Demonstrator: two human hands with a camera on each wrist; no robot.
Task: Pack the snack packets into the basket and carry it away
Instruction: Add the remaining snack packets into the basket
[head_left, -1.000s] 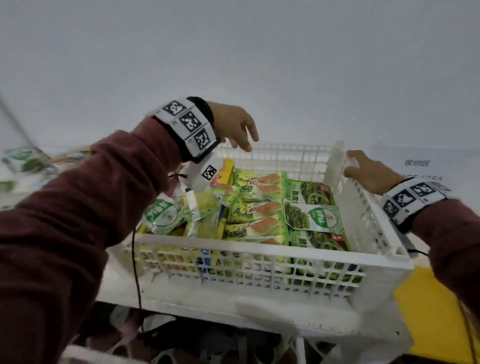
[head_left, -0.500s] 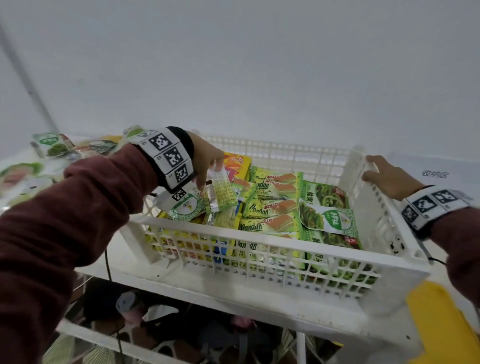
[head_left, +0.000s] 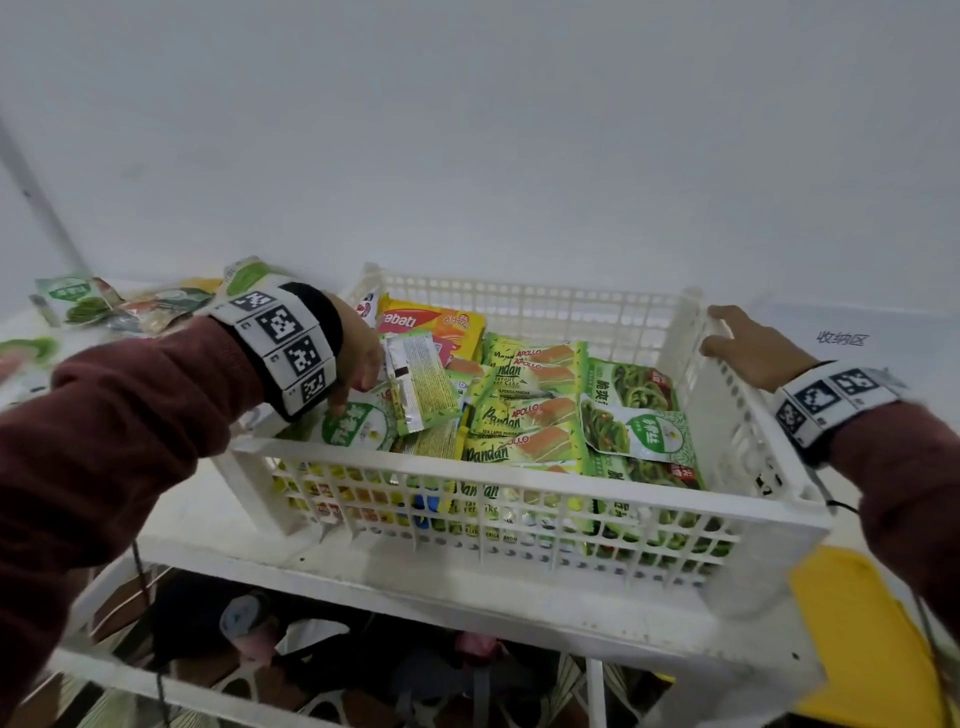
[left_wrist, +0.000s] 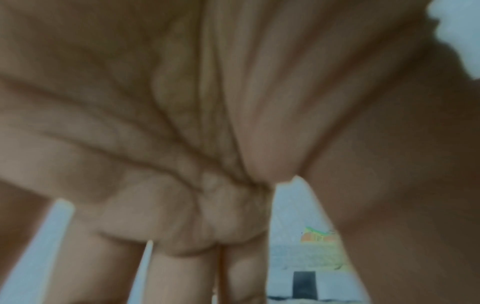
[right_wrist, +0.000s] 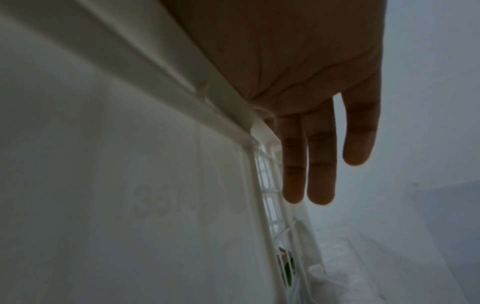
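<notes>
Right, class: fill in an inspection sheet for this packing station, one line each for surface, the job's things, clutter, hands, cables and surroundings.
Surface: white shelf, scuffed along its front edge.
Job's things: white basket on the shelf, stacked with snack packets; Pandan cake packets in the middle; loose packets lie outside to its left.
Clutter: yellow sheet at the right; dark items below the shelf, unclear.
Hands: left hand inside the basket on a small packet, grip unclear; right hand rests on the right rim, fingers straight.
Cables: thin black wire hanging under the left arm.
Surroundings: plain white wall.
</notes>
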